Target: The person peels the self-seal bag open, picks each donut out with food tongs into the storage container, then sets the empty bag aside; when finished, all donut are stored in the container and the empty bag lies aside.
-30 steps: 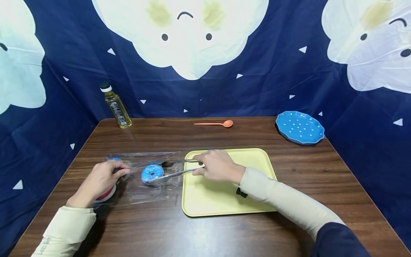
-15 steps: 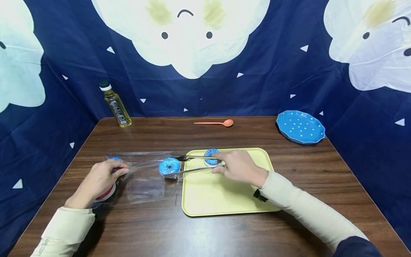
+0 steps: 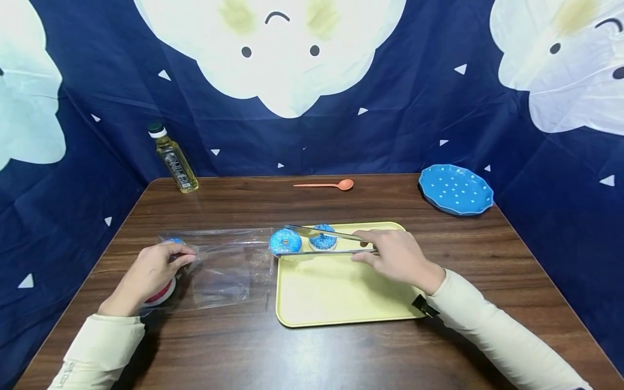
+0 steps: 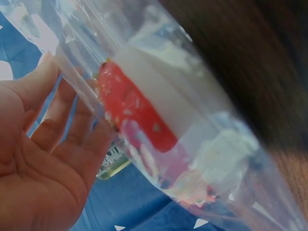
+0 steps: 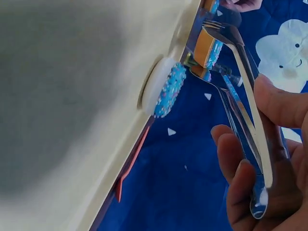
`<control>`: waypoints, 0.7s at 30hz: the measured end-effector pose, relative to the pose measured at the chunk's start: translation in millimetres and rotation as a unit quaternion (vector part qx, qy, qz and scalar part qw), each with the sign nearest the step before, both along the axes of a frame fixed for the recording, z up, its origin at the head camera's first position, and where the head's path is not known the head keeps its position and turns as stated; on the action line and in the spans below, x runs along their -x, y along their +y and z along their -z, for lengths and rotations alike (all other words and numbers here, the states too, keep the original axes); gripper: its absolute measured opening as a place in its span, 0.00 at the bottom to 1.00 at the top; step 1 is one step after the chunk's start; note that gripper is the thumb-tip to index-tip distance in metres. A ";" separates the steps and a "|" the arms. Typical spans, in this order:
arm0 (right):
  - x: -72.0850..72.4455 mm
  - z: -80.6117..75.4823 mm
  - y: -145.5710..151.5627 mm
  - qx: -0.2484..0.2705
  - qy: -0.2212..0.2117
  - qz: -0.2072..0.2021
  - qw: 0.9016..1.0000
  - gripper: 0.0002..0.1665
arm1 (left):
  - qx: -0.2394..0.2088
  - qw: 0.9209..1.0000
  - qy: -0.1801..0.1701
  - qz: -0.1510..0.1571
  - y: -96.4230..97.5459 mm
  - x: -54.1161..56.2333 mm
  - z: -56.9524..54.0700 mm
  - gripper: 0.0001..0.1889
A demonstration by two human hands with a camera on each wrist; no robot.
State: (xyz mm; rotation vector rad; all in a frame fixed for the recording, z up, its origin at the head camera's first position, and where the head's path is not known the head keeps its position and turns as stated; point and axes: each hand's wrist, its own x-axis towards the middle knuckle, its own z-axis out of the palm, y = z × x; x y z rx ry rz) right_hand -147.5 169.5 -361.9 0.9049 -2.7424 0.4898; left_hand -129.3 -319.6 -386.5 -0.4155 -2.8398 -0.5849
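Note:
My right hand (image 3: 397, 257) grips metal tongs (image 5: 255, 120), whose tips hold a blue sprinkled donut (image 3: 280, 237) by its sides. In the head view that donut overlaps the back left corner of the yellow tray (image 3: 336, 298). A second blue donut (image 3: 323, 241) sits at the tray's back edge, seen between the tong arms. Left of the tray lies a clear plastic bag (image 3: 221, 284), pinched by my left hand (image 3: 143, 276). The left wrist view shows a red-topped donut (image 4: 132, 108) inside the bag. Behind the left hand, another blue donut (image 3: 174, 240) is mostly hidden.
At the back left stands an oil bottle (image 3: 177, 168) with a dark cap. An orange spoon (image 3: 324, 185) lies along the far table edge. A blue dotted plate (image 3: 455, 189) is at the back right. Dark cloth (image 3: 312, 146) hangs behind the table (image 3: 234, 346).
My right hand has moved right with the tongs, drawing the blue donut out of the bag to the tray's edge. The left hand has stayed on the bag.

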 end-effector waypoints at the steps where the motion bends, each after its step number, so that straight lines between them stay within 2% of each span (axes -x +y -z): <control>1: -1.2 0.1 2.8 0.000 0.002 0.003 1.000 0.27 | 0.001 1.000 0.004 0.002 -0.2 -0.4 0.2 0.03; 5: -6.2 1.1 14.8 0.002 0.010 0.019 1.000 0.29 | 0.004 1.000 0.009 0.006 -0.8 -1.4 0.8 0.03; 21: -26.8 2.3 64.7 0.019 0.038 0.075 0.996 0.27 | -0.001 1.000 -0.020 -0.014 0.5 -2.5 -2.2 0.05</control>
